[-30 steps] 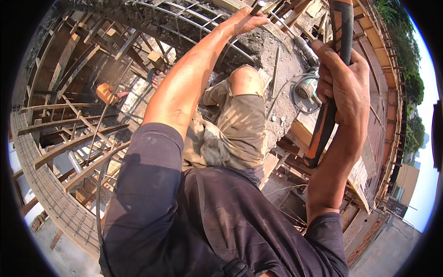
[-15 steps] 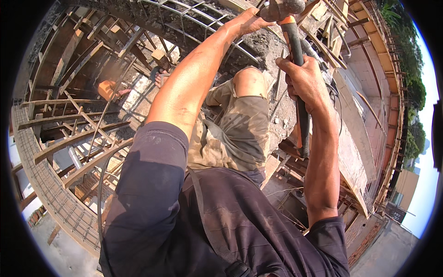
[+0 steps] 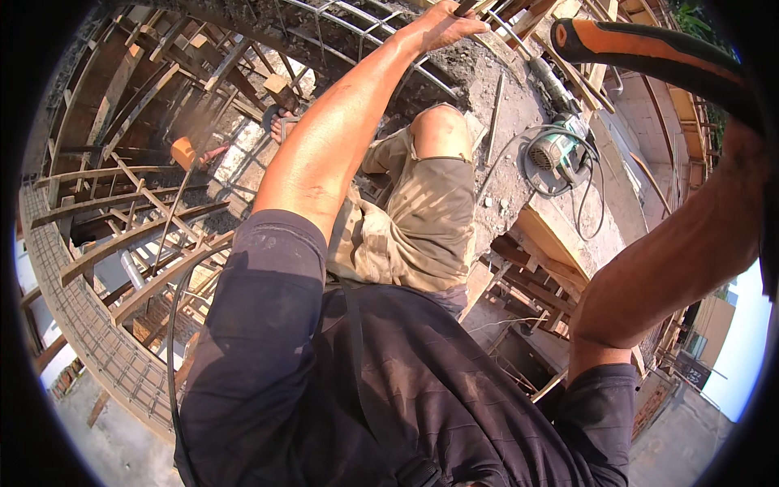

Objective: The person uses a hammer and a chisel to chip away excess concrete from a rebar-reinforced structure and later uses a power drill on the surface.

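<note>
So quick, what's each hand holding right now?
Left hand: closed, holding a dark rod.
Right hand: holding a black-and-orange handle, fingers lost in shadow.

Passable along the concrete ledge (image 3: 507, 172), from below the left hand (image 3: 442, 27) to the lower edge, between the bare knee (image 3: 442, 134) and the green power tool (image 3: 552, 151), past a thin stick (image 3: 495, 116) and scattered rubble (image 3: 505, 204). Obstructed along the left edge by steel bars (image 3: 363, 18), toward the right edge by the tool and its looped cable (image 3: 602, 209), and at the lower right corner by a wooden board (image 3: 552, 231). Screened in view beyond the upper right corner by a black-and-orange handle (image 3: 656, 53).
</note>
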Demonstrator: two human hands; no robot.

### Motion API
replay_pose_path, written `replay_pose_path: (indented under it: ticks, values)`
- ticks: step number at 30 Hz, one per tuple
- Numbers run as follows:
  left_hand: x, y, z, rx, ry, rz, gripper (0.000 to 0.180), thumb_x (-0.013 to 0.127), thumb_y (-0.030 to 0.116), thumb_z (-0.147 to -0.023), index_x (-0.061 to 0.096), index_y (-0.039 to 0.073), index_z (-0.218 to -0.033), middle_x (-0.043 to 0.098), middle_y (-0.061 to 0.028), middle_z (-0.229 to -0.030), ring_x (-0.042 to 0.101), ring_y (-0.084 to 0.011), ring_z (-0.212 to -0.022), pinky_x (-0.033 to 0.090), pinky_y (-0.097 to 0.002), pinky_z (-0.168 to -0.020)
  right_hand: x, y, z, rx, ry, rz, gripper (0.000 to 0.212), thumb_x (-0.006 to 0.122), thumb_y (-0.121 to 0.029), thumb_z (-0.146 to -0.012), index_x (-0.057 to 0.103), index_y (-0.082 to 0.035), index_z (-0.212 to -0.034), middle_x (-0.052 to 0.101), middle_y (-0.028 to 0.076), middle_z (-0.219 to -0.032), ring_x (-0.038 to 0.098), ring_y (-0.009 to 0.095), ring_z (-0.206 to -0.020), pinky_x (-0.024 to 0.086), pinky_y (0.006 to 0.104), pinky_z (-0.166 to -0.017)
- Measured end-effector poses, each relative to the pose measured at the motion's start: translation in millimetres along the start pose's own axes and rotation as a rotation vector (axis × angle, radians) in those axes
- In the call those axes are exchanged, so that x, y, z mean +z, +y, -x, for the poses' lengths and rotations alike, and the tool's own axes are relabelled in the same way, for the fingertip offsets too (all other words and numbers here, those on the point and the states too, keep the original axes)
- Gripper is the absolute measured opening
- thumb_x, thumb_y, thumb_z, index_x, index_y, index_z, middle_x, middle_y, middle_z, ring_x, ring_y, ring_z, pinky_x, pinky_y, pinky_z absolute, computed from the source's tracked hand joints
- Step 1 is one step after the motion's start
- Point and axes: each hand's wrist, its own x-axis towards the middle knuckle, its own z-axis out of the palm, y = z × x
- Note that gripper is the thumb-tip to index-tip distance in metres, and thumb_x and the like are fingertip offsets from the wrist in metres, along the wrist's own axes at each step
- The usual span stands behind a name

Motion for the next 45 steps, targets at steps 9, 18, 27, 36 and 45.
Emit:
replay_pose_path:
  ticks: [9,18,27,36,45]
  values:
    - [2.8,35.0,-11.0,-0.111,0.189,-0.259,0.038,0.074,0.038,-0.087,0.058,0.009,-0.07,0.05,0.0069,-0.065,0.047,-0.008,-0.066,0.039,-0.0301,-0.061,58.1,42.8,176.9,1.309,-0.314,-0.097,0.021,0.068,-0.018,-0.089,0.055,-0.003,-0.082,0.045,-0.004,-0.055,0.041,0.004,-0.042,0.029,0.0248,-0.037]
    - [-9.0,5.8,-45.5,-0.015,0.372,-0.299,0.038,0.06,0.039,-0.096,0.069,0.001,-0.093,0.061,-0.0048,-0.068,0.056,-0.0169,-0.065,0.046,-0.0386,-0.06,10.7,33.6,330.9,1.758,-0.001,-0.088,0.028,0.068,-0.017,-0.09,0.045,-0.01,-0.075,0.042,-0.004,-0.054,0.038,0.006,-0.038,0.03,0.0256,-0.035]
    - [7.2,1.4,-71.2,0.099,0.338,-0.123,0.027,0.064,0.023,-0.094,0.071,0.001,-0.109,0.064,-0.0043,-0.08,0.059,-0.0122,-0.074,0.047,-0.0308,-0.062,13.8,57.4,373.9,1.843,-0.035,-0.039,0.025,0.067,-0.013,-0.089,0.048,-0.008,-0.075,0.044,-0.002,-0.054,0.041,0.009,-0.039,0.032,0.0282,-0.036]
    - [-23.5,69.4,-14.4,-0.145,0.25,-0.244,0.042,0.061,0.03,-0.095,0.049,0.011,-0.059,0.038,0.007,-0.053,0.034,-0.0039,-0.053,0.029,-0.0282,-0.049,24.6,50.7,426.7,1.763,0.044,0.026,0.027,0.068,-0.017,-0.089,0.049,-0.007,-0.073,0.043,-0.003,-0.052,0.04,0.009,-0.039,0.031,0.0284,-0.035]
    - [12.9,27.7,-75.8,-0.074,0.433,-0.233,0.027,0.068,0.03,-0.089,0.072,0.004,-0.094,0.07,-0.0056,-0.083,0.064,-0.0166,-0.08,0.049,-0.0337,-0.07,18.0,58.3,438.4,1.516,-0.247,0.409,0.029,0.071,-0.025,-0.084,0.064,0.002,-0.078,0.056,0.008,-0.056,0.052,0.016,-0.05,0.043,0.0369,-0.052]
